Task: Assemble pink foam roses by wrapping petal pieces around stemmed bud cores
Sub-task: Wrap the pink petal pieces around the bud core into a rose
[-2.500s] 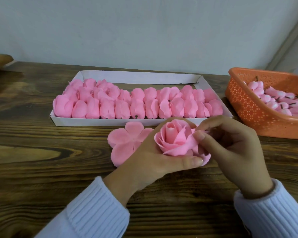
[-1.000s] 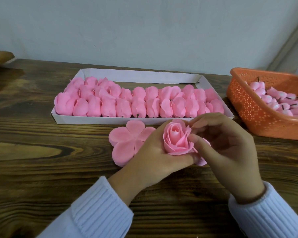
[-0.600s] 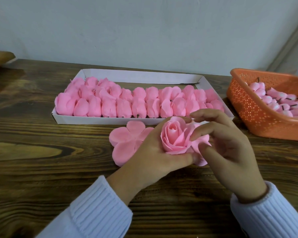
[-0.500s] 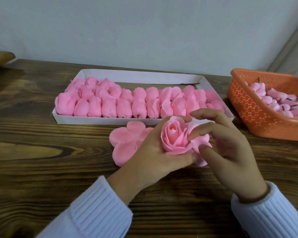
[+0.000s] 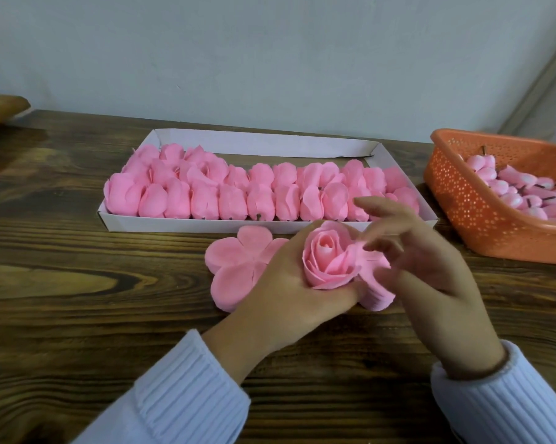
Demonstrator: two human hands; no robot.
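Gripping a part-wrapped pink foam rose (image 5: 326, 262) at centre frame with the left hand (image 5: 286, 283): curled round the bloom from behind and below, thumb laid along its lower edge. Turned face-up toward the camera, with a paler centre showing inside the wrapped petals. Cannot tell whether any stem sits under the hand.

Released on the other side: right hand (image 5: 430, 277) just right of the rose, uncurled, spread loose and motion-blurred, with one fingertip (image 5: 371, 245) touching the outermost petal.

Lying beneath both hands on the wooden table (image 5: 78, 283), a flat stack of five-lobed petal pieces (image 5: 235, 261), showing left of the left hand and again below the right thumb.

Standing behind, across upper centre, a white cardboard tray (image 5: 161, 223) packed with rows of wrapped roses (image 5: 206, 200).

Sitting at the right edge, near the tray's right corner, an orange perforated basket (image 5: 462, 203) holding stemmed bud cores (image 5: 520, 195).

Covering both wrists, white ribbed sleeves (image 5: 187, 389).
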